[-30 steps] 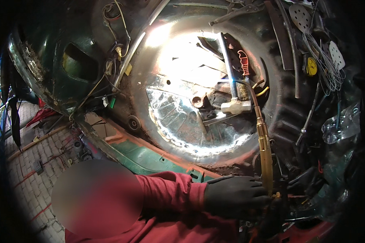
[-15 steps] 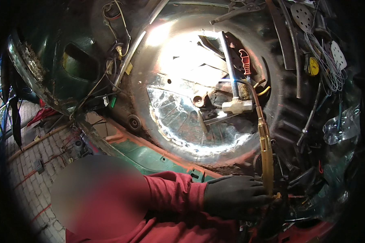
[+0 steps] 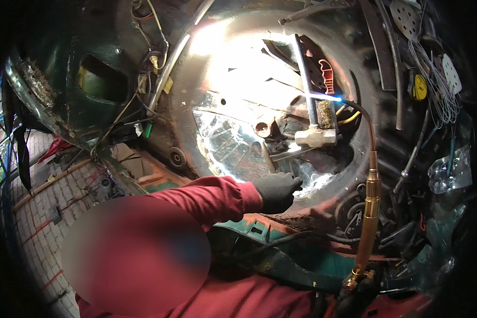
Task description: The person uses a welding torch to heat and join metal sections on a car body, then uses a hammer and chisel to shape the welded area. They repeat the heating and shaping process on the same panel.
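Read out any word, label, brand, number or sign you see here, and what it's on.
There is no readable text.
Yellow-faced tape measure: any marking is too small to read.
Brass gas torch: no lettering discernible.
Hammer head: no lettering discernible.

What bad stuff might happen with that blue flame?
The flame from the torch in the right hand appears close to a red handle, which might scorch if it's really that near. It also appears to cross the shaft of the hammer, so that could get too hot to touch. And if the torch swings, the left hand might get burned.
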Demonstrator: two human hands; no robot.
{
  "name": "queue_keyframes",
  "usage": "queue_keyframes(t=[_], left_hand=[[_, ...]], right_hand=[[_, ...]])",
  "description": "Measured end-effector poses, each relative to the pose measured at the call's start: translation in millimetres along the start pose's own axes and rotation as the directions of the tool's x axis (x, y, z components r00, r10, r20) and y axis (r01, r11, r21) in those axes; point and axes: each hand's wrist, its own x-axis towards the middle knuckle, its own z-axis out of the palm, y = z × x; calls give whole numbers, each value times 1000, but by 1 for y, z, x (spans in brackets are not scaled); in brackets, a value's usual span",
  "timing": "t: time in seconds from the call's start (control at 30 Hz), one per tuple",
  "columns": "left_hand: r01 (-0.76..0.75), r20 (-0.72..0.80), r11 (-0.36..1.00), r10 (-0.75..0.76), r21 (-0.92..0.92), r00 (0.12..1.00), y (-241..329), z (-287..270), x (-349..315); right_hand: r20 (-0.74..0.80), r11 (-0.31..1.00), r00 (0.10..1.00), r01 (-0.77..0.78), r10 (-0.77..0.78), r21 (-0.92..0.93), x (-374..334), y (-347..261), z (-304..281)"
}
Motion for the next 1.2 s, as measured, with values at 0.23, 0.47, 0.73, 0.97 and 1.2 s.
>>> queue_keyframes(t=[0.23,0.47,0.73,0.97,1.2], left_hand=[[10,3,984,-11,179,1000,-29,23,23],[761,-240,641,-758,-103,606,-111,5,21],[616,-292,679,-731,-399,617,-161,44,44],[572,-387,791,-608,-217,694,-123,-13,-17],[468,-554,871,-320,146,768,-90,-93,-122]], right_hand=[[-156,991,981,101,-114,-89,12,-17,15],[-86,971,988,-111,132,212,10,-26,11],[-58,899,971,-193,233,393,4,-3,13],[-144,996,989,29,-41,-81,16,-32,15],[-78,943,980,-154,184,296,10,-26,20]])
